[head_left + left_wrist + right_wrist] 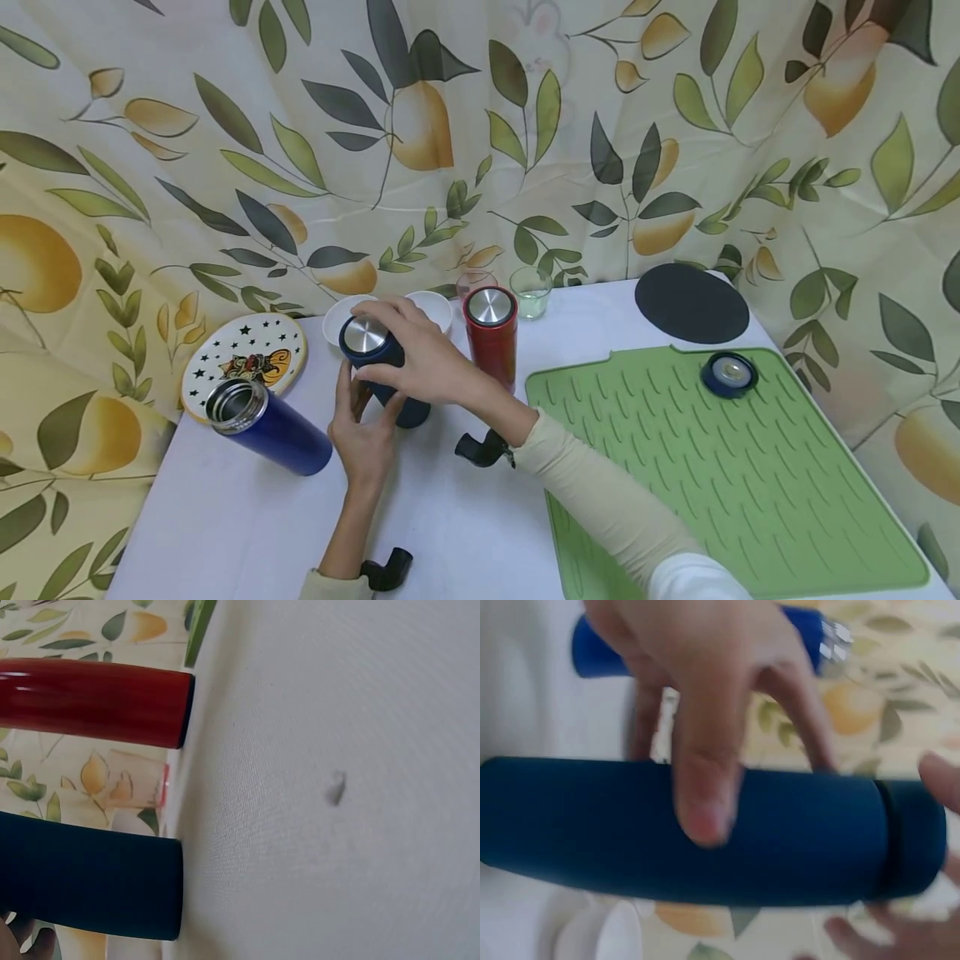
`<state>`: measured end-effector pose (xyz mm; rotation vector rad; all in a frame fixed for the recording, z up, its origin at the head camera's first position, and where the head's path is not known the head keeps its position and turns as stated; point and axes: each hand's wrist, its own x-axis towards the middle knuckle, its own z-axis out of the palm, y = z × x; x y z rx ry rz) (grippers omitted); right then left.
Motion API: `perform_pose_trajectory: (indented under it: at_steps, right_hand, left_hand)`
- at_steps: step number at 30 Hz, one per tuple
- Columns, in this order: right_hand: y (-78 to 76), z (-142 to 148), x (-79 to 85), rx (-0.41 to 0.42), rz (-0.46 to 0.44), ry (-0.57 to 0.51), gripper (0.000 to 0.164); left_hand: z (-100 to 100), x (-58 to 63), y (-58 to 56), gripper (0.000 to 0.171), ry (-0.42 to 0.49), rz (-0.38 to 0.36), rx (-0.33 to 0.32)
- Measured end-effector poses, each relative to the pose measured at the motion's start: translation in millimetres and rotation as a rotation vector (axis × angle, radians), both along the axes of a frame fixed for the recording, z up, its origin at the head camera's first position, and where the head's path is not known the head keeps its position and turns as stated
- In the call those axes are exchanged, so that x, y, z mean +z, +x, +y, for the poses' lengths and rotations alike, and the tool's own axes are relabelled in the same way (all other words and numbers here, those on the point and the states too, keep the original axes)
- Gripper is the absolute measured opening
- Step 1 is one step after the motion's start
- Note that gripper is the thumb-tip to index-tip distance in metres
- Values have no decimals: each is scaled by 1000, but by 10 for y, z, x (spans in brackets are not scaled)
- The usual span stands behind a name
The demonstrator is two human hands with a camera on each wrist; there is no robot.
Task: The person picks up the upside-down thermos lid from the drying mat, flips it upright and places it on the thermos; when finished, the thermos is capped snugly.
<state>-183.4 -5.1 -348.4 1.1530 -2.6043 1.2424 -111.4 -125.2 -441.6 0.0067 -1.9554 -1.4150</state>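
Observation:
A dark blue flask (415, 414) with a silver-topped lid (365, 336) stands upright on the table. My left hand (365, 440) holds its body low down, the thumb laid across the near side in the right wrist view. From above, my right hand (429, 357) grips the lid, its fingertips at the lid's edge. To the left stands a brighter blue flask (288, 435) without a lid, its steel mouth uncovered. Just right of my hands is a red flask (492, 343) with its lid on. In the left wrist view the dark blue flask's base (142, 889) meets the tablecloth.
A green ridged mat (675, 467) covers the right side, with a dark blue lid (729, 375) lying on it. Behind it lies a black round pad (692, 302). White bowls (435, 308) and a clear glass (531, 293) stand at the back; a starry round plate (262, 337) lies left.

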Motion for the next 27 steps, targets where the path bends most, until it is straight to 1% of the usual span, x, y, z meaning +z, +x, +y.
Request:
perform_pose_trajectory:
  at_steps: [2,3,4,6,9,12,20,23,27]
  right_hand:
    - [-49,59,32,94,-29,-4,59]
    - [-72,80,41,132,-34,-5,58]
    - [-89,95,51,159,-33,1,56]
    - [-114,109,53,180,-14,8,50]
    - [-106,108,44,143,-2,7,47]
    - [-76,93,38,95,2,-15,47]
    - [-11,60,16,10,23,-39,48]
    - [13,40,-8,-24,53,-41,49]
    - [44,-15,-62,-93,131,-36,51]
  left_hand:
    - [29,58,25,86,8,-11,-2]
    - [30,61,27,86,13,-14,-3]
    - [31,63,27,86,15,-14,-3]
    - [30,64,25,86,19,-13,-2]
    - [26,59,23,84,16,-3,-9]
    - [29,58,23,83,14,-3,-12]
    - [49,63,23,84,13,-10,3]
    - [46,60,23,83,10,-8,8]
    - [35,64,21,80,2,-4,0]
